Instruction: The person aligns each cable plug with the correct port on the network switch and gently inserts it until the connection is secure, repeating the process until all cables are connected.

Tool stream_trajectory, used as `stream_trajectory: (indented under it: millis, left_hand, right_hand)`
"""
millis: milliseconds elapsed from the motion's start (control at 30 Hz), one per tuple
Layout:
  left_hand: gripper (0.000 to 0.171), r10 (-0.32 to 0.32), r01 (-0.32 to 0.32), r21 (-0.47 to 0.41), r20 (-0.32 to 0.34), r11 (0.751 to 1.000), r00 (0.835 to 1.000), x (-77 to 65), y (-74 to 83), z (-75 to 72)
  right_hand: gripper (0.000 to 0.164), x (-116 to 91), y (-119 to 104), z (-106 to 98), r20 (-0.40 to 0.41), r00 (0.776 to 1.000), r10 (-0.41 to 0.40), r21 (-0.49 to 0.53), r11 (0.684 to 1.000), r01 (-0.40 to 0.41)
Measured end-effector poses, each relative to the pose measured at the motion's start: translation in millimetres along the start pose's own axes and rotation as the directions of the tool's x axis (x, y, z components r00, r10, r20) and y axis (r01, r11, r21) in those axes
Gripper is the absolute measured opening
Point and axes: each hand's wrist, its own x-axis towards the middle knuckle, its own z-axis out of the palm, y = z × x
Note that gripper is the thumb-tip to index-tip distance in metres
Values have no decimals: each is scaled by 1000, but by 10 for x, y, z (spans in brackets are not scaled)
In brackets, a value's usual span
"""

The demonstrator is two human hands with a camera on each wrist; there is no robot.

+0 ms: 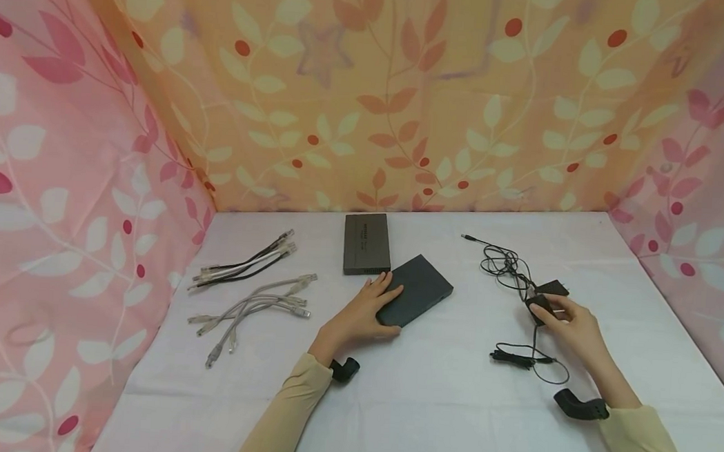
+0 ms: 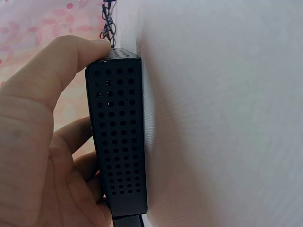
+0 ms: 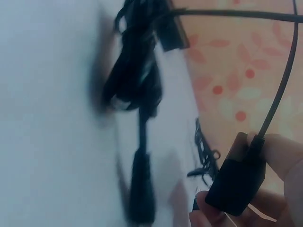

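A dark, flat network switch [image 1: 423,292] lies at an angle on the white table. My left hand [image 1: 366,313] holds its left end, thumb at the near corner and the other fingers over the opposite edge. In the left wrist view, rows of round holes cover that end of the network switch [image 2: 120,132]. At the right, my right hand [image 1: 570,325] pinches a black power adapter [image 3: 236,184] between thumb and fingers. A thin black cord [image 3: 279,90] runs from the adapter. Beside that hand lies a second black adapter [image 1: 553,287], partly covered by the fingers.
A grey-brown box [image 1: 367,243] with printed lettering stands behind the switch, close to its corner. Black network cables [image 1: 244,264] and grey network cables [image 1: 257,306] lie at left. Coiled black cord [image 1: 503,262] and a tied cord bundle [image 1: 512,359] lie at right. Patterned curtains [image 1: 376,95] enclose the table.
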Motion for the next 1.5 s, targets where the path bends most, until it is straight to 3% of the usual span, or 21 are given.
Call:
stream_trajectory:
  millis: [333,900,1000,1100,1200,1267,1400,1500]
  left_hand:
    - [83,-11,11,-2,6,1000,1000,1,-10,-2]
    - [83,0,0,-5,1,1000,1000,6,-10,-1]
    - [83,0,0,-6,4,1000,1000,6,-12,-2]
    - [84,-3,3,-3,10,1000,1000,8,-19,-3]
    - [84,-1,1,3,11,1000,1000,11,-34,1]
    - [84,5,-5,3,7,1000,1000,12,-41,5]
    - [84,12,-12,6,-3,1000,1000,14,-36,17]
    - [84,11,-11,5,-3,1000,1000,17,-25,38]
  right_hand:
    - [52,-30,201,-43,-19,999,-26,-163,986,23]
    - [64,-75,170,-84,-45,997,-55,-337,941,37]
    - [66,-109,111,-99,-49,993,-108,-355,931,84]
    - [61,-172,-20,-110,-21,975,-222,-363,910,199]
    - [52,-263,-188,-89,62,933,-353,-348,869,352]
    - [49,-332,-290,-63,128,888,-442,-336,823,458]
    - [49,-478,-483,24,250,758,-602,-319,688,652]
    - [46,-589,-575,125,331,671,-664,-325,587,741]
